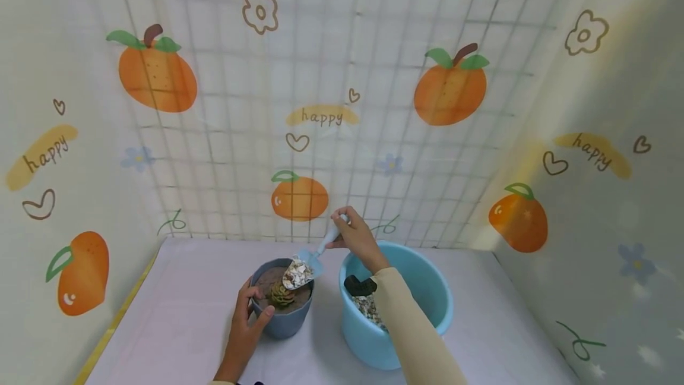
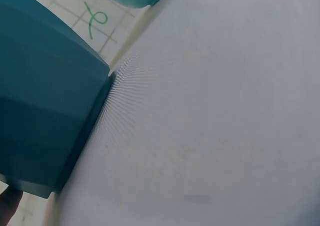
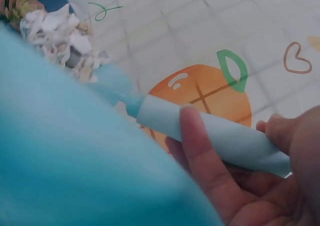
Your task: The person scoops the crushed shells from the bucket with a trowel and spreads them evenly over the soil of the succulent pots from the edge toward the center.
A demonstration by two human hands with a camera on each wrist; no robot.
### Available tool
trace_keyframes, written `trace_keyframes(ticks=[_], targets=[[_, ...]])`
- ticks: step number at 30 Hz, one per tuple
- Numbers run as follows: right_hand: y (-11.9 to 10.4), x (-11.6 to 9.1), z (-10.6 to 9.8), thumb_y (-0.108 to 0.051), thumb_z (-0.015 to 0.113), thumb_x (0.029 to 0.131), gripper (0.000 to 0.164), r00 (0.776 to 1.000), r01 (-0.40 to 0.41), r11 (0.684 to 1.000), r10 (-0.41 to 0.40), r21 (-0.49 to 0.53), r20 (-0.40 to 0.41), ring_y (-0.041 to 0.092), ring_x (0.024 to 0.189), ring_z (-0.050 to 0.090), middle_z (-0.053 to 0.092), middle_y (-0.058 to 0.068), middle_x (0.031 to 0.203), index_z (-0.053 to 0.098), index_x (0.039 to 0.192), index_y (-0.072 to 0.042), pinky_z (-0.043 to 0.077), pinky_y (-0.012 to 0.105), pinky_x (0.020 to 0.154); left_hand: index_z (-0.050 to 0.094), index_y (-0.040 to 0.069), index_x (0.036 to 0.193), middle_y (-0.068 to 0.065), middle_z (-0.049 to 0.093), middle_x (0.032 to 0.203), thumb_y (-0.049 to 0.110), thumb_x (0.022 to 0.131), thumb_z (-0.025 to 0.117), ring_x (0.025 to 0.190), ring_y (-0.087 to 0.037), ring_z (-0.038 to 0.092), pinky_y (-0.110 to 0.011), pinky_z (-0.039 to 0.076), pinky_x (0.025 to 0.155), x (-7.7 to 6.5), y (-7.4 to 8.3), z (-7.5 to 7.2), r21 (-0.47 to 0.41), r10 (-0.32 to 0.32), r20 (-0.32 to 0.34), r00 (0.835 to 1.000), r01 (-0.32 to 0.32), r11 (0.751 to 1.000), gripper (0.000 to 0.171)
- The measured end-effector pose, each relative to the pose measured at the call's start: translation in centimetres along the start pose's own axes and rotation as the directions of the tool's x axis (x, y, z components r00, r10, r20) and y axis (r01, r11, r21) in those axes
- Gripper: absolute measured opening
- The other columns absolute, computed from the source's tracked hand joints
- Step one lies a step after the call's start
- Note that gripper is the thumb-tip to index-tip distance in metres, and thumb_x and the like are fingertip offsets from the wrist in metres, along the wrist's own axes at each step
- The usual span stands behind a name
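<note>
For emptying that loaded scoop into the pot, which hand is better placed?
Probably the right hand: it grips the scoop, whose load hangs over the pot. The left hand holds the pot's side.

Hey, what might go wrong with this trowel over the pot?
The heaped chips could slide off the trowel all at once and bury the plant. Some might spill onto the table between pot and bucket. If the right hand dips, the trowel could knock the plant's leaves.
</note>
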State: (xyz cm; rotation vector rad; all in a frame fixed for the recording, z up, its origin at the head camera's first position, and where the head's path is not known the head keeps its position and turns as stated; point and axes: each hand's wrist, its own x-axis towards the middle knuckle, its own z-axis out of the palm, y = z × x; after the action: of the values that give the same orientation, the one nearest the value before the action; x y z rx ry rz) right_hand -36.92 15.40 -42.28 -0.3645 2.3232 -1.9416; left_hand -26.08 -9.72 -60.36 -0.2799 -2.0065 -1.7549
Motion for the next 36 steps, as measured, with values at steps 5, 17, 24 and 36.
trace_keyframes(ticks=[5, 17, 24, 36], targets=[[-0.2, -0.1, 0.1, -0.039, 0.052, 0.102, 0.034, 1.0, -0.004, 1.0, 0.004, -0.018, 0.015, 0.046, 0.087, 0.066, 0.062, 0.029, 0.093, 0.05, 0.122, -0.011, 0.054, 0.048, 0.083, 0.043, 0.01, 0.116, -0.012, 0.032, 0.15, 0.021, 0.095, 0.067, 0.139, -0.033, 0.026, -0.072, 0.026, 0.099, -0.2, 0.1, 0.1, -0.005, -0.013, -0.012, 1.0, 0.013, 1.0, 0.033], [0.0, -0.1, 0.2, -0.038, 0.055, 0.101, 0.036, 1.0, 0.008, 1.0, -0.008, -0.008, -0.006, 0.042, 0.081, 0.067, 0.061, 0.025, 0.087, 0.05, 0.121, -0.008, 0.055, 0.048, 0.081, 0.044, 0.005, 0.116, -0.016, 0.031, 0.151, 0.015, 0.094, 0.067, 0.138, -0.035, 0.027, -0.072, 0.028, 0.098, -0.2, -0.2, 0.1, -0.008, 0.009, -0.018, 1.0, -0.009, 1.0, 0.033], [-0.2, -0.1, 0.1, -0.031, 0.053, 0.103, 0.027, 1.0, 0.009, 1.0, -0.009, -0.001, -0.008, 0.046, 0.083, 0.066, 0.062, 0.023, 0.087, 0.05, 0.118, -0.009, 0.054, 0.049, 0.083, 0.044, 0.009, 0.115, -0.012, 0.033, 0.15, 0.018, 0.094, 0.067, 0.139, -0.035, 0.026, -0.072, 0.027, 0.097, -0.2, -0.5, 0.1, 0.0, 0.032, -0.018, 0.999, -0.032, 0.999, 0.032], [-0.3, -0.4, -0.1, -0.056, 0.056, 0.093, 0.051, 0.999, 0.026, 0.997, -0.028, -0.068, -0.04, 0.038, 0.08, 0.069, 0.063, 0.021, 0.087, 0.051, 0.12, -0.013, 0.053, 0.042, 0.086, 0.045, 0.007, 0.114, -0.012, 0.035, 0.148, 0.015, 0.093, 0.067, 0.138, -0.032, 0.026, -0.07, 0.028, 0.099, -0.2, -0.5, 0.0, -0.021, 0.036, -0.017, 0.999, -0.036, 0.999, 0.032]])
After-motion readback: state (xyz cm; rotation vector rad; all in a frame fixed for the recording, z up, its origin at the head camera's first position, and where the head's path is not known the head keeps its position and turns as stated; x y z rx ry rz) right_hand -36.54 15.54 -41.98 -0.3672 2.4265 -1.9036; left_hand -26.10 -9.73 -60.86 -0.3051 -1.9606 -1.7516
